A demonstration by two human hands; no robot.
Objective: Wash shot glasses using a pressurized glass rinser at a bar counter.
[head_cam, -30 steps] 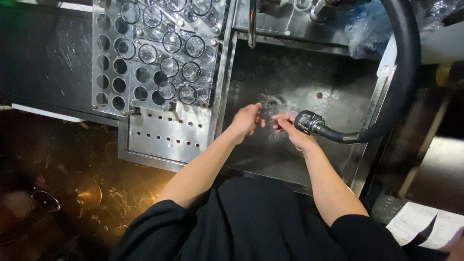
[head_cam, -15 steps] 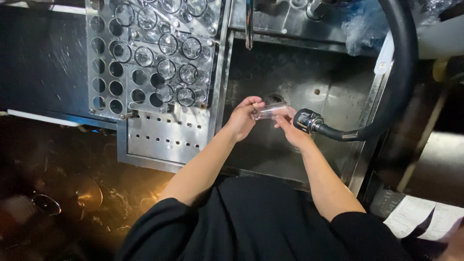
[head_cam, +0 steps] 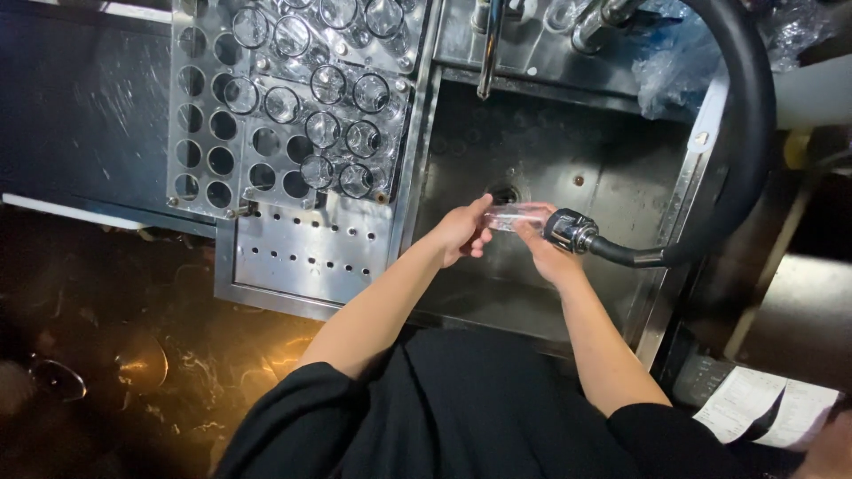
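Note:
Over a steel sink my left hand holds a small clear glass lying on its side. My right hand is at the other end of the glass and grips the metal nozzle of a thick black hose, which points at the glass. Both forearms reach out from black sleeves at the bottom of the view.
Left of the sink a perforated steel rack holds several upturned clear glasses. Below it lies a perforated drain plate. A steel tap hangs over the sink's back edge. Papers lie at the lower right.
Both hands have risen a little above the sink floor. The glass now lies sideways between them, with the hose nozzle brought up against it.

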